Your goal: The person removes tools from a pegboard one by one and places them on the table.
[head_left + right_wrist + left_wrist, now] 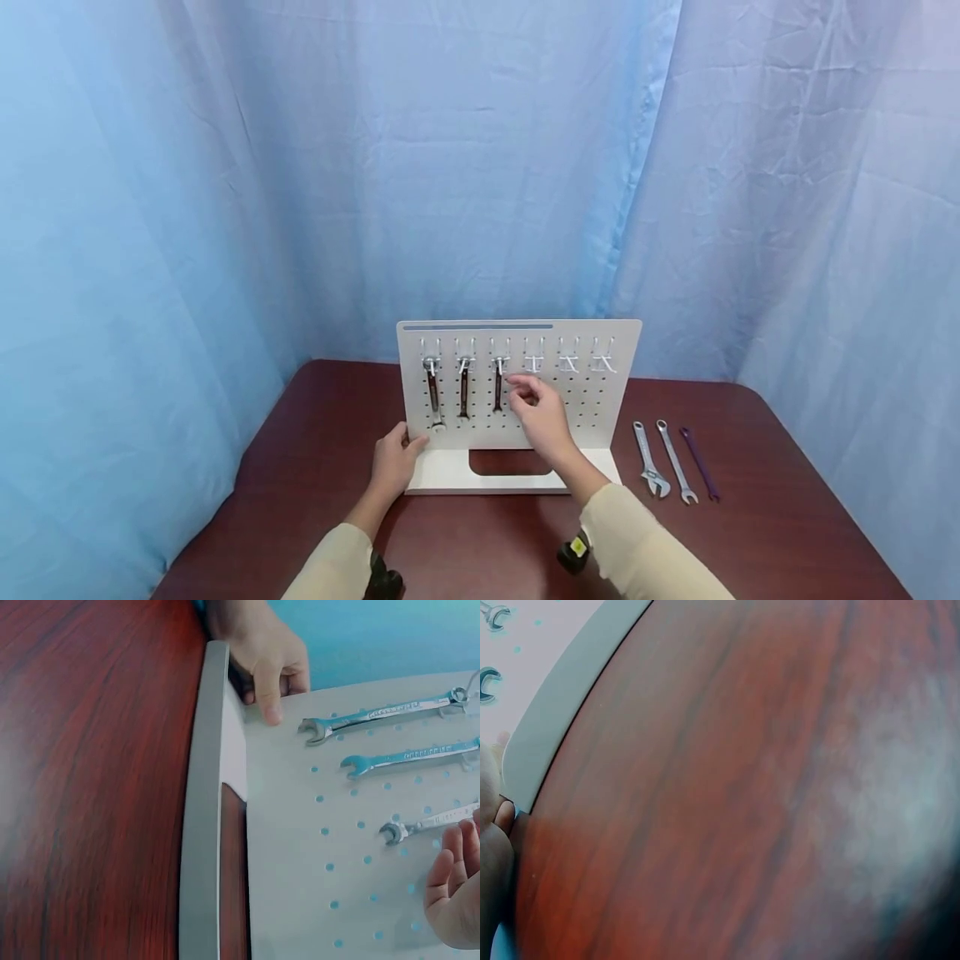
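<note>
L fingers [399,431] clamped on pegboard [613,400], R fingers [527,382] apart nr hung wrench [498,392], 3 tools [677,462] on tbl [480,537] at R

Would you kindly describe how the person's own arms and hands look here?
The left sleeve and the right sleeve are plain cream. Beside them are a left black device and a right black device, the latter with a yellow patch. The left hand and right hand wear no gloves.

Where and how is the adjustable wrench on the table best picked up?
Likely mid-handle, from above, with the right hand pinching across its long sides. The adjustable wrench lies flat, its slim handle pointing away from the camera and its wider head nearer, with both handle edges exposed.
</note>
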The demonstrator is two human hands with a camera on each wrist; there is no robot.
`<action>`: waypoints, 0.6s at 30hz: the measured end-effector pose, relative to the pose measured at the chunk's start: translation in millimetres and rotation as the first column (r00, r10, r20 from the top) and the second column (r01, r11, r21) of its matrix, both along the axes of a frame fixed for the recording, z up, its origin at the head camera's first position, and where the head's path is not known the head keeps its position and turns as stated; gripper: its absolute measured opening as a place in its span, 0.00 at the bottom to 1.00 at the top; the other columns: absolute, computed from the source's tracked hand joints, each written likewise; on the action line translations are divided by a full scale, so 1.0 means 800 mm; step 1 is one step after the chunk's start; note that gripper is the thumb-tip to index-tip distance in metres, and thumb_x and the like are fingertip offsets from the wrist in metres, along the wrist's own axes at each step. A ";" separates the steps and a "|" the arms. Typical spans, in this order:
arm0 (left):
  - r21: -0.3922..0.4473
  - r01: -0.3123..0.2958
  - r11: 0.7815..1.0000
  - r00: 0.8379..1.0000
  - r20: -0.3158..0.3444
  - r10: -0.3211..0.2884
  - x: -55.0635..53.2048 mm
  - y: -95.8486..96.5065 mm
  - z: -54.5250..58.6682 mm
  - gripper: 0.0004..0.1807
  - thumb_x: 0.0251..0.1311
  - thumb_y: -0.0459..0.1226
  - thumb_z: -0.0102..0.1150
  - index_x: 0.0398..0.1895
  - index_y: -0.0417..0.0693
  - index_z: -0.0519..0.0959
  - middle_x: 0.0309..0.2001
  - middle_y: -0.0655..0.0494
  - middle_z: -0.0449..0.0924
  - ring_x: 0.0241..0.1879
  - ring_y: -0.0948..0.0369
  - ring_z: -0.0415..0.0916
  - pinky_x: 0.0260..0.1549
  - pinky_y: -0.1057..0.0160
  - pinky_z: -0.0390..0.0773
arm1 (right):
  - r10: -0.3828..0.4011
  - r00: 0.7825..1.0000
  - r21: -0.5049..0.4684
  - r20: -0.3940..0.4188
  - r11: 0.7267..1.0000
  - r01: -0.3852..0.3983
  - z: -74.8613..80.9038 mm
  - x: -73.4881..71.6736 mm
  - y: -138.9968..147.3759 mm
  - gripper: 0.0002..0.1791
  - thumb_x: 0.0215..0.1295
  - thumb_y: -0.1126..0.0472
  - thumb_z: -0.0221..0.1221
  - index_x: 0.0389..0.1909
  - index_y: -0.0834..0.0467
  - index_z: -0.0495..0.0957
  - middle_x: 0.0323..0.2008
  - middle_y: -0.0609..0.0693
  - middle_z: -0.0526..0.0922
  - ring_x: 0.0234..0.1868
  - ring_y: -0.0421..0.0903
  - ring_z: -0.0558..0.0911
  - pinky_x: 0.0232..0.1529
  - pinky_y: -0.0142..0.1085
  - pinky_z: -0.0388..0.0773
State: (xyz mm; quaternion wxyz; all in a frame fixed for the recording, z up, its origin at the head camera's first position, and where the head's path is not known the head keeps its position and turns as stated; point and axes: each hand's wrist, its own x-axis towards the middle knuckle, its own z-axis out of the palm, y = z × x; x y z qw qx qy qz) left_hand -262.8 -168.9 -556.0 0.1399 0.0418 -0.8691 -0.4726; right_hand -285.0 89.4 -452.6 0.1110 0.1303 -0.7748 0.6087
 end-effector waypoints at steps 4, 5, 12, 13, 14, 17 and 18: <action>0.003 0.001 1.000 1.000 -0.001 -0.001 0.000 0.001 -0.001 0.12 0.66 0.38 0.65 0.32 0.46 0.71 0.22 0.56 0.64 0.23 0.60 0.61 0.23 0.63 0.63 | -0.007 0.999 -0.075 0.046 0.997 0.010 -0.002 -0.006 -0.010 0.11 0.65 0.72 0.61 0.48 0.65 0.82 0.33 0.53 0.81 0.32 0.43 0.79 0.32 0.29 0.74; 0.004 0.000 1.000 1.000 -0.001 0.000 0.000 0.001 -0.001 0.12 0.66 0.38 0.66 0.31 0.46 0.71 0.22 0.56 0.64 0.23 0.60 0.61 0.23 0.63 0.63 | -0.004 0.998 -0.094 0.063 0.996 0.010 -0.002 -0.008 -0.012 0.11 0.65 0.72 0.62 0.47 0.65 0.82 0.32 0.53 0.81 0.31 0.43 0.79 0.31 0.29 0.74; -0.011 -0.010 1.000 1.000 -0.003 0.010 0.000 0.001 -0.001 0.14 0.66 0.39 0.66 0.30 0.46 0.70 0.22 0.57 0.63 0.23 0.60 0.61 0.23 0.64 0.62 | 0.037 0.987 -0.132 0.154 0.991 -0.016 -0.001 -0.013 -0.024 0.10 0.65 0.68 0.65 0.44 0.66 0.80 0.28 0.50 0.80 0.26 0.47 0.79 0.27 0.32 0.75; -0.011 -0.008 1.000 1.000 -0.006 0.008 0.000 0.000 -0.001 0.13 0.66 0.38 0.66 0.31 0.46 0.70 0.22 0.57 0.63 0.23 0.60 0.61 0.23 0.64 0.62 | 0.036 0.986 -0.131 0.164 0.991 -0.014 0.000 -0.013 -0.026 0.09 0.65 0.67 0.65 0.43 0.66 0.79 0.27 0.50 0.80 0.26 0.47 0.79 0.27 0.33 0.76; -0.012 -0.006 1.000 1.000 -0.008 0.006 0.001 0.000 -0.001 0.13 0.66 0.38 0.66 0.31 0.46 0.70 0.23 0.57 0.63 0.24 0.60 0.61 0.24 0.64 0.63 | 0.033 0.985 -0.127 0.170 0.992 -0.011 0.002 -0.013 -0.028 0.08 0.65 0.66 0.66 0.42 0.65 0.79 0.27 0.50 0.79 0.26 0.47 0.78 0.27 0.33 0.76; -0.008 0.000 1.000 1.000 -0.011 0.000 0.002 0.000 0.000 0.12 0.66 0.38 0.66 0.31 0.46 0.71 0.23 0.57 0.64 0.24 0.60 0.61 0.24 0.64 0.63 | 0.020 0.984 -0.095 0.177 0.996 -0.003 0.008 -0.010 -0.031 0.06 0.67 0.65 0.64 0.39 0.64 0.78 0.28 0.50 0.77 0.27 0.46 0.77 0.27 0.33 0.74; -0.007 0.002 1.000 1.000 -0.011 -0.002 0.002 0.000 0.001 0.12 0.66 0.38 0.66 0.31 0.46 0.71 0.23 0.56 0.64 0.24 0.60 0.61 0.24 0.64 0.63 | 0.015 0.984 -0.083 0.176 0.997 0.000 0.009 -0.008 -0.031 0.05 0.68 0.65 0.63 0.38 0.63 0.78 0.29 0.50 0.77 0.28 0.46 0.77 0.28 0.33 0.74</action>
